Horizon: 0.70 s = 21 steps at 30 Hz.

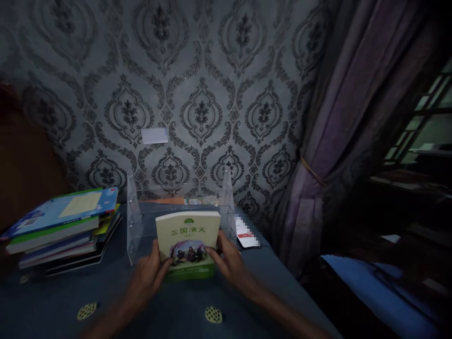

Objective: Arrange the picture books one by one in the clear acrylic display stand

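Observation:
A cream and green book [187, 238] stands upright on the blue table [176, 310], its cover facing me, between the two clear side walls of an acrylic book stand [134, 226]. My left hand [146, 278] grips the book's lower left edge. My right hand [229, 263] grips its lower right edge. Fingers of both hands curl onto the cover.
A stack of several books [63, 226] lies at the left of the table. A small card [247, 235] lies right of the stand. Patterned wallpaper with a white label [154, 136] is behind; a purple curtain [339, 141] hangs at the right.

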Tool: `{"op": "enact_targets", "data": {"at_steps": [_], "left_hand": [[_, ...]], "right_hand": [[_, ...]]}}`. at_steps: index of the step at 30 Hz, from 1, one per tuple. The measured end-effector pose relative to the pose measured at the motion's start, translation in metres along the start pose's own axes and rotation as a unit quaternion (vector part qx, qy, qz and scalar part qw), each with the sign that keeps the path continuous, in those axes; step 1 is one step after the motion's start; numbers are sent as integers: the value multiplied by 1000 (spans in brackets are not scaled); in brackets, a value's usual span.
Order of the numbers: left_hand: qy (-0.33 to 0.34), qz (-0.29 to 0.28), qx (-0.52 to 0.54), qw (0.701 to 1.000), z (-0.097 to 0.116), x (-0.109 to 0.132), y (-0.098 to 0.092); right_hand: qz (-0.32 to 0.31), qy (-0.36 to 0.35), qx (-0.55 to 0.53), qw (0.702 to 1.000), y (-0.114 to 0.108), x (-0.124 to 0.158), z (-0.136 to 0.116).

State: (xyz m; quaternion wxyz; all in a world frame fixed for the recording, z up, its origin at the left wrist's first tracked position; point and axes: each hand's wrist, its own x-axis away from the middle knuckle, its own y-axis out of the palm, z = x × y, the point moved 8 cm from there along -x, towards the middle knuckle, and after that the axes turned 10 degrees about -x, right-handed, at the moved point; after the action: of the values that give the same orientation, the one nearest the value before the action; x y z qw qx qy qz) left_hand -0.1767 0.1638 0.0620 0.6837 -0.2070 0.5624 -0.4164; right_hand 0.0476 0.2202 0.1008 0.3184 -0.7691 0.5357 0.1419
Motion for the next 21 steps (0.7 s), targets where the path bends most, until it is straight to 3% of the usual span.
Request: {"op": "enact_targets", "data": {"at_steps": [5, 9, 17, 21], "left_hand": [[5, -73, -56, 996, 6, -37, 7], [-25, -111, -90, 989, 18, -58, -1], [-3, -84, -125, 989, 55, -95, -46], [12, -32, -185, 982, 80, -134, -88]], "right_hand": [[16, -14, 25, 999, -9, -28, 12], [-18, -26, 41, 999, -16, -47, 11], [1, -89, 98, 991, -51, -77, -31], [39, -154, 127, 979, -81, -112, -70]]}}
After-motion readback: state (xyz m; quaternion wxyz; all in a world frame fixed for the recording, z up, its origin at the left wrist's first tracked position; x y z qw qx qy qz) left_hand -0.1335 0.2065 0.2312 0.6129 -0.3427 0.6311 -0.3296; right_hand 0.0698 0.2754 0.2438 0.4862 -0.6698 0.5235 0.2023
